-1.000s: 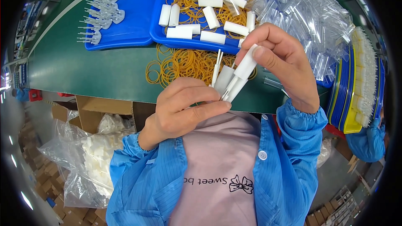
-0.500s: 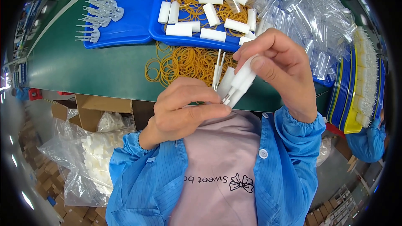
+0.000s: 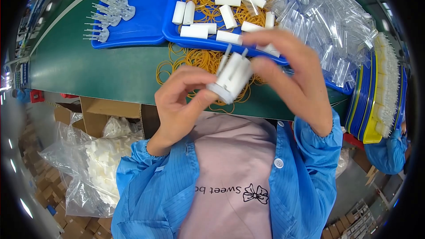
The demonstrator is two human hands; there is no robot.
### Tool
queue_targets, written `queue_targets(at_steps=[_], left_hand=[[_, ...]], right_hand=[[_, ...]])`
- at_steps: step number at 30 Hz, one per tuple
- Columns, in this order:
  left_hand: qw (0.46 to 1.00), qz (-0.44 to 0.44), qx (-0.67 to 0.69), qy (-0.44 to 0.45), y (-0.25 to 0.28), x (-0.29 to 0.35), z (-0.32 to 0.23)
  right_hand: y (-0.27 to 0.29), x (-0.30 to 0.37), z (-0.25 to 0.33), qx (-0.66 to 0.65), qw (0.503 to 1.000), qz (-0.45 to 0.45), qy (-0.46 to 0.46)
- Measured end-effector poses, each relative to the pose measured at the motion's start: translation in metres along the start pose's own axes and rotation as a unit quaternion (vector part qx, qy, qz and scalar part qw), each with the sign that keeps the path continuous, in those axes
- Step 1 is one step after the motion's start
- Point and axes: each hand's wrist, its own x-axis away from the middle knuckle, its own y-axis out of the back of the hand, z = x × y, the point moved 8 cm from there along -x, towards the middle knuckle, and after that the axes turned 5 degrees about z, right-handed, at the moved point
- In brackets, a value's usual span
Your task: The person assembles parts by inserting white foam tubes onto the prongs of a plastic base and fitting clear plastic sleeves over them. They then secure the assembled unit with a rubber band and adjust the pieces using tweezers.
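Between thumb and fingers, my left hand (image 3: 181, 102) pinches the grey-white rounded base of a pronged plastic piece (image 3: 221, 92). White foam blocks (image 3: 239, 73) sit on its metal-looking prongs, and prong tips stick out past them. The assembly tilts up and to the right, slightly blurred. My right hand (image 3: 299, 77) is just right of the blocks, thumb and fingers spread apart and smeared by motion; I see nothing between them. Loose orange rubber bands (image 3: 195, 57) lie on the table behind the assembly.
A blue tray (image 3: 181, 42) holds foam blocks and rubber bands. Left of it, another blue tray (image 3: 146, 22) carries rows of pronged pieces. Clear plastic sleeves (image 3: 327, 22) are heaped at right, beside stacked trays (image 3: 361, 102). A cardboard box (image 3: 108, 108) and another person's sleeve (image 3: 387, 152) are lower down.
My right hand has come off the white foam block and its fingers have spread. The assembly has turned more upright in my left hand, which has shifted slightly left.
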Motion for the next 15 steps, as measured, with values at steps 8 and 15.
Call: queue_targets(at_steps=[8,15], left_hand=[[0.988,-0.093,0.124,0.023,0.015,-0.001,0.007],[0.979,-0.07,-0.179,-0.071,0.01,0.001,-0.02]], right_hand=[[-0.024,-0.031,-0.029,0.435,0.899,-0.006,0.059],[-0.004,-0.027,-0.029,0.179,0.982,-0.065,0.005]])
